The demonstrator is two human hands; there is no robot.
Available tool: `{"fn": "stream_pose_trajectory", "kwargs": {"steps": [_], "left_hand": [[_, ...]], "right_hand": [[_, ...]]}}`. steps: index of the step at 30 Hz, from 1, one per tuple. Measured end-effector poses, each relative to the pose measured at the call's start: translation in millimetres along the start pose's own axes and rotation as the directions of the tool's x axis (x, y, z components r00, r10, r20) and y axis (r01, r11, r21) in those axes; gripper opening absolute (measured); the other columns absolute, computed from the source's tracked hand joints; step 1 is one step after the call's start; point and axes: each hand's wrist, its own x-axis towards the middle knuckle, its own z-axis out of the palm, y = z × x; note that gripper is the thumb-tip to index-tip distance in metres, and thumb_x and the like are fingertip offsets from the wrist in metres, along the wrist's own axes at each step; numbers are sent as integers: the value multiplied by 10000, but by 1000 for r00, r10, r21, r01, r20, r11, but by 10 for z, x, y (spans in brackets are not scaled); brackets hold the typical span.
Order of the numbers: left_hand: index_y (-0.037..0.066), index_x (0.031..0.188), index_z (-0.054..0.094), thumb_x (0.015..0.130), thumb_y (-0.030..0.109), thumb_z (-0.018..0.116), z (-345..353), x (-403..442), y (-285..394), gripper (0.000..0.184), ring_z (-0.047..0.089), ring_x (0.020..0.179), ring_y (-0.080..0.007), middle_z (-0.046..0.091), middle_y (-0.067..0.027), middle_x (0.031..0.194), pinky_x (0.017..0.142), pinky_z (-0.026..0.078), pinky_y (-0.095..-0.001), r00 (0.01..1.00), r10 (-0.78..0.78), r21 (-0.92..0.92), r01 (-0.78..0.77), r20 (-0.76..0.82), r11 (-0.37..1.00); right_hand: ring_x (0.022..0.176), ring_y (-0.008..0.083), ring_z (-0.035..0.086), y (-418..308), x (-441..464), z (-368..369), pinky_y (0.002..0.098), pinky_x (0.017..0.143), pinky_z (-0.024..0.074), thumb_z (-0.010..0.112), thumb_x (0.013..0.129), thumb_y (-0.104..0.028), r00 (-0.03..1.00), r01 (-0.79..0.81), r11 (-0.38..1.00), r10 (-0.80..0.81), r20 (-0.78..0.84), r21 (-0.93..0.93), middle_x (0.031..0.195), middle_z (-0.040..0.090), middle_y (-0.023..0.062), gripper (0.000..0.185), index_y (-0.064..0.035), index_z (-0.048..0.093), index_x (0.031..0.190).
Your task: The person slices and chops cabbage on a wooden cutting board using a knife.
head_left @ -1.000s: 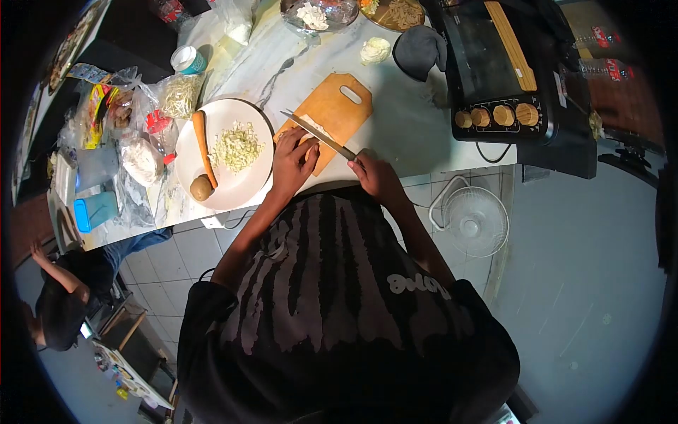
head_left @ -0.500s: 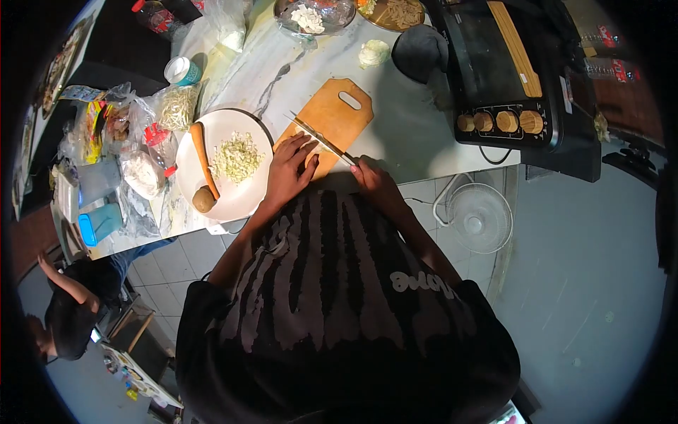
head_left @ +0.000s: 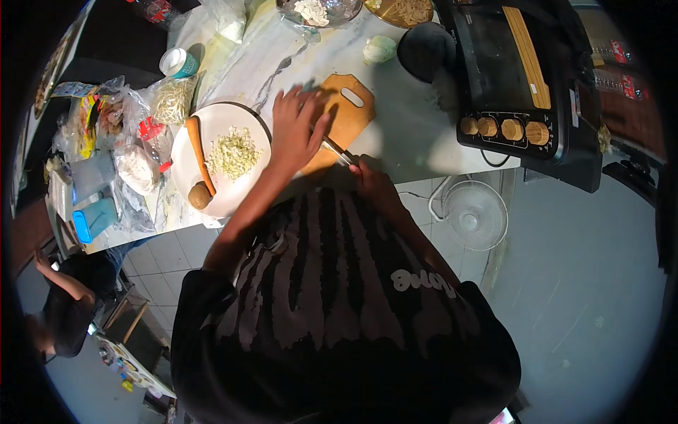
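My left hand point(head_left: 296, 127) is raised above the left edge of the wooden cutting board point(head_left: 353, 121), its fingers apart and nothing seen in it. It hides the front of the knife point(head_left: 339, 150). My right hand point(head_left: 373, 182) is closed round the knife's handle at the board's lower right. Left of the board lies a white plate point(head_left: 185, 152) with chopped pale green pieces point(head_left: 235, 153), a long orange-brown carrot-like item point(head_left: 198, 150) and a round brown item point(head_left: 200, 196).
A black oven point(head_left: 505, 78) stands at the right, beside a dark cloth-like object point(head_left: 426, 51) and a pale green vegetable point(head_left: 380, 49). Bags, bottles and a blue-lidded container point(head_left: 95, 220) crowd the left. A person point(head_left: 70, 297) is at the lower left. A fan point(head_left: 473, 215) stands below.
My left hand has lifted off the board and moved up, and its fingers have spread. My right hand stays on the knife, close to where it was.
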Motion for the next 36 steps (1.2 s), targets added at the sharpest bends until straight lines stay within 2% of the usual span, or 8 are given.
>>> {"fn": "stream_pose_trajectory", "kwargs": {"steps": [2, 5, 12, 17, 19, 22, 26, 36], "left_hand": [[121, 1471, 461, 1017, 286, 508, 125, 280, -30, 485, 340, 1431, -439, 486, -241, 1424, 1190, 212, -586, 975, 50, 219, -99, 215, 971], [150, 1562, 325, 1041, 351, 411, 417, 268, -301, 564, 280, 1466, -451, 407, -243, 1514, 1206, 185, -582, 947, 70, 371, -190, 313, 909], [195, 1605, 249, 1029, 389, 401, 458, 273, -414, 626, 247, 1489, -442, 343, -228, 1581, 1202, 199, -579, 896, 43, 346, -215, 442, 913], [189, 1598, 262, 1033, 465, 388, 513, 378, -353, 641, 247, 1491, -433, 333, -229, 1585, 1207, 157, -607, 898, 15, 311, -168, 439, 935], [178, 1589, 287, 1029, 492, 401, 458, 433, -222, 652, 262, 1478, -446, 345, -236, 1572, 1187, 148, -651, 946, -42, 330, -70, 322, 941], [203, 1589, 291, 1034, 517, 381, 511, 385, -117, 644, 221, 1491, -459, 326, -234, 1579, 1170, 136, -685, 958, 80, 302, -165, 274, 939], [188, 1580, 318, 1029, 502, 409, 608, 316, -129, 641, 224, 1477, -491, 314, -235, 1585, 1167, 142, -683, 951, 94, 382, -208, 296, 901], [172, 1576, 328, 1017, 541, 425, 681, 229, 135, 677, 226, 1479, -480, 308, -249, 1582, 1159, 158, -689, 952, 65, 285, -154, 298, 946]], "right_hand": [[640, 496, 615, 31, 3, 36, 580, 569, 487, 419, 1068, -412, 996, 53, 998, -55, -76, -28, 651, 610, 260, 405, -34, 552, 1003], [755, 536, 613, 28, 37, 6, 625, 657, 476, 387, 1067, -458, 999, -48, 998, 48, 1, -41, 727, 625, 290, 433, -58, 535, 994], [769, 540, 614, -9, 5, 11, 625, 668, 480, 367, 1073, -462, 996, -76, 997, 77, 35, -35, 748, 632, 295, 467, -38, 551, 1006], [797, 534, 620, 68, 39, 101, 639, 693, 473, 347, 1079, -451, 998, -39, 999, 41, -52, 24, 761, 630, 310, 491, -16, 564, 1010], [794, 536, 620, 18, 27, 108, 637, 695, 475, 346, 1078, -451, 997, -46, 999, 46, -63, 1, 761, 631, 312, 491, -15, 563, 1015], [761, 517, 637, 36, 22, 110, 605, 671, 505, 353, 1075, -458, 997, -65, 996, 63, -49, -53, 764, 641, 298, 497, -18, 582, 1042], [662, 489, 644, 32, 6, 117, 573, 583, 522, 386, 1066, -460, 997, -24, 995, 17, -71, -93, 699, 631, 269, 455, -37, 553, 1035], [675, 448, 664, 18, -33, 173, 554, 577, 522, 430, 1062, -411, 990, -28, 984, 3, -142, -174, 693, 633, 232, 371, -67, 552, 998]]}}
